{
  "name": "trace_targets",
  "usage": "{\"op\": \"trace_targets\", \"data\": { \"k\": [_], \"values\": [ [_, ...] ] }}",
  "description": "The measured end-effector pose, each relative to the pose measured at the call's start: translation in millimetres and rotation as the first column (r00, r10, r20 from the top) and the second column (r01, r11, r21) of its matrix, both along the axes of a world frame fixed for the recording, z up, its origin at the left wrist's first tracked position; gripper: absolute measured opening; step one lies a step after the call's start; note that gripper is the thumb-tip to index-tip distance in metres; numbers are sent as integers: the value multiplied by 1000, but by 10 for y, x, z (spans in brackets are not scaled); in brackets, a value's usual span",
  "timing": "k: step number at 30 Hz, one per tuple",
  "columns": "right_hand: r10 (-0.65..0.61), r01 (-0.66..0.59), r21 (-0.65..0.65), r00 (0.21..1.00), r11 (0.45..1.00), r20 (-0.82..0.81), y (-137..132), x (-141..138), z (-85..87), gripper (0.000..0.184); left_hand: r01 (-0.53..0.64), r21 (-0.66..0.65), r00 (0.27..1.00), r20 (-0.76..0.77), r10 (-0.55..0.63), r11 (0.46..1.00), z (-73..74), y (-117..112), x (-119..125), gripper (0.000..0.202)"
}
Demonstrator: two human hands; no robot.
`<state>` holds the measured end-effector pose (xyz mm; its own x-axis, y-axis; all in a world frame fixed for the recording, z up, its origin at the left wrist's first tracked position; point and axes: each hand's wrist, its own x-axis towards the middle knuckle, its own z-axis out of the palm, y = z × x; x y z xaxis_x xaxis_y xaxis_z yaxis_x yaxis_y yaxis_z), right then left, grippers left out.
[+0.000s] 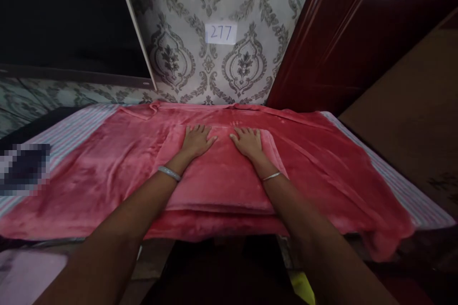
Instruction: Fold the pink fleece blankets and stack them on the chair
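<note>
A folded pinkish-red plush cloth [220,176] lies at the middle of a larger red plush blanket [315,171]; whether the two are one piece I cannot tell. My left hand [196,140] rests flat on the far left part of the folded cloth, fingers pointing away from me. On its far right part lies my right hand [248,141], palm down with the fingers stretched out. Both hands are open and grip nothing. A band circles each wrist.
Under the blanket a striped cloth [411,202] shows at both sides. Behind stands a patterned wall with a paper [221,33] marked 277. A dark screen [71,19] is at the left, a dark red door or panel [322,38] at the right. The blanket's front right corner hangs down.
</note>
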<state>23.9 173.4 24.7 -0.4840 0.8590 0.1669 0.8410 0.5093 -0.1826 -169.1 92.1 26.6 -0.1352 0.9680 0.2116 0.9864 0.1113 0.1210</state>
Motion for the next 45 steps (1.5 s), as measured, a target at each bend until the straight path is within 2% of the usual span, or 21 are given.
{"op": "trace_targets", "data": {
  "k": [4,7,10,17,26,30,32,35,37,39,41,42,43,45],
  "values": [
    [42,-42,-56,999,998,8,204,28,-10,53,21,-55,1000,22,-20,998,-4,125,-137,59],
    [70,-72,-54,997,996,-33,270,63,-23,51,19,-22,998,61,-18,1000,-37,159,-189,56],
    [72,-76,-41,994,996,-87,263,94,-53,50,30,23,996,82,-32,999,-84,153,-214,53],
    [71,-76,-29,990,997,-122,257,114,-84,48,32,16,992,123,-34,999,-109,156,-250,51],
    [58,-60,-4,979,998,-196,238,102,-109,46,2,36,987,158,-8,999,-64,125,-230,49],
    [75,-67,43,970,997,-233,168,101,-71,41,-19,66,994,108,12,998,-22,86,-192,47],
    [98,-91,37,948,995,-303,150,129,-34,39,-18,64,998,64,13,998,35,56,-180,46],
    [109,-128,2,836,992,-537,160,208,20,42,-45,36,999,-5,45,998,176,-17,-99,45],
    [42,-134,-68,680,989,-732,170,262,22,48,-36,22,999,-21,36,999,272,-87,58,46],
    [-85,-172,-184,465,968,-881,153,293,-30,54,76,27,997,-9,-76,997,322,-165,306,51],
    [-199,-241,-260,251,935,-947,90,294,-143,58,247,38,969,-3,-247,968,297,-241,594,58],
    [-237,-268,-276,170,923,-957,44,285,-217,60,317,23,949,-9,-317,948,255,-274,727,62],
    [-258,-285,-279,110,917,-960,-8,274,-296,61,365,-12,931,-17,-365,931,197,-303,841,65],
    [-272,-301,-272,40,914,-961,-108,254,-447,61,399,-87,915,-26,-403,913,58,-347,990,67]
  ]
}}
